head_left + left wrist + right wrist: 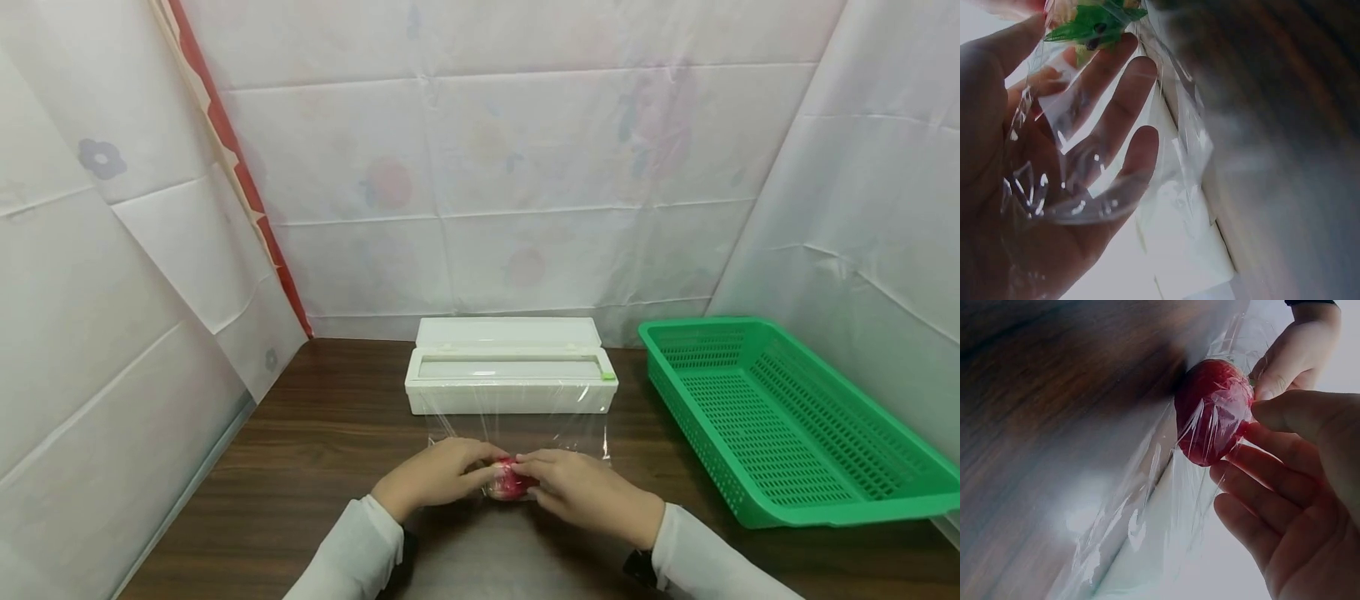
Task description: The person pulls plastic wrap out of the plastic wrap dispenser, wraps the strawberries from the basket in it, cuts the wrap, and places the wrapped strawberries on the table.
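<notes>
A red strawberry (509, 481) with a green leafy top (1099, 26) lies under clear plastic wrap (1207, 425), low over the table in front of the dispenser. My left hand (442, 475) holds it at the leafy end, thumb and index finger close about it. Film drapes across that hand's other, loosely spread fingers in the left wrist view. From the opposite side my right hand (581, 492) pinches the red body between thumb and fingers. The wrap stretches from the strawberry back to a white wrap dispenser (513, 398), whose lid (507, 332) stands raised.
A green perforated basket (738, 500) stands to the right of the dispenser on the dark wooden table (300, 492). Pale printed sheets (480, 167) hang at the back and along both sides.
</notes>
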`<state>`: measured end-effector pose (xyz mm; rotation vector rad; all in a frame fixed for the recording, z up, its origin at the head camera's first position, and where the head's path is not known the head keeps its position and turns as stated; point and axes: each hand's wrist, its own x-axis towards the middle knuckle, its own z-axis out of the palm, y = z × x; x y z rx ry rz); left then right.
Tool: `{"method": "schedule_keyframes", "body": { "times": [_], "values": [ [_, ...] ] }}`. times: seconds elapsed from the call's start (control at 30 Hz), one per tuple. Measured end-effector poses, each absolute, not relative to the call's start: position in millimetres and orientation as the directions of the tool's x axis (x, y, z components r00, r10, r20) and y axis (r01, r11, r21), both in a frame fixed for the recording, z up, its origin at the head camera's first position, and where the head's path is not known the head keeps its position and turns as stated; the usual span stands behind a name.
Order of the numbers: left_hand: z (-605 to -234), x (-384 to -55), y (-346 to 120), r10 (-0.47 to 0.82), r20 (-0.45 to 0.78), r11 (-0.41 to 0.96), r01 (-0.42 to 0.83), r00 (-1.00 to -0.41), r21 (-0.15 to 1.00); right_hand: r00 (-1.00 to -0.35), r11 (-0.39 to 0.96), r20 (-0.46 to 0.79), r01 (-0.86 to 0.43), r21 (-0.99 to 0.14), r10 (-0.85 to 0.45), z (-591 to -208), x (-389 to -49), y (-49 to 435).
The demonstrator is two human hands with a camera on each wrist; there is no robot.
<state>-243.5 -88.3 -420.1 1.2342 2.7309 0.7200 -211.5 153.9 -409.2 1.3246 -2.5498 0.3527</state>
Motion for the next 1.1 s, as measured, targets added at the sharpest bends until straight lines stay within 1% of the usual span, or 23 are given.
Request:
{"method": "schedule_keyframes", "body": {
  "times": [0.13,0.23,0.3,0.4,0.47,0.57,0.67,0.73,0.9,1.1],
  "values": [
    [-421,-244,-92,0.721,0.13,0.57,0.689,-0.681,0.448,-0.575,0.569,0.302,-0.814,-0.118,-0.76,-408,-211,153],
    [-420,-245,-93,0.715,0.142,0.576,0.691,-0.685,0.436,-0.584,0.573,0.29,-0.809,-0.129,-0.758,-406,-212,151],
    [-419,-244,-92,0.706,0.168,0.592,0.703,-0.688,0.393,-0.585,0.574,0.29,-0.808,-0.132,-0.757,-406,-213,150],
    [-414,-240,-89,0.687,0.248,0.62,0.729,-0.683,0.29,-0.586,0.574,0.29,-0.808,-0.134,-0.757,-406,-214,149],
    [-407,-236,-86,0.683,0.308,0.622,0.749,-0.662,0.23,-0.584,0.571,0.293,-0.81,-0.138,-0.757,-406,-215,149],
    [-398,-229,-81,0.707,0.375,0.576,0.796,-0.6,0.186,-0.578,0.567,0.3,-0.813,-0.133,-0.759,-406,-217,149],
    [-391,-222,-76,0.744,0.38,0.533,0.831,-0.549,0.158,-0.583,0.572,0.293,-0.81,-0.13,-0.758,-405,-219,149],
    [-390,-218,-73,0.758,0.371,0.531,0.838,-0.536,0.125,-0.592,0.579,0.277,-0.804,-0.137,-0.757,-405,-219,149],
    [-394,-215,-69,0.757,0.343,0.574,0.817,-0.556,0.058,-0.608,0.59,0.239,-0.793,-0.153,-0.757,-404,-220,149],
    [-397,-216,-69,0.727,0.304,0.626,0.776,-0.616,0.075,-0.598,0.577,0.228,-0.801,-0.159,-0.768,-404,-224,151]
  ]
}}
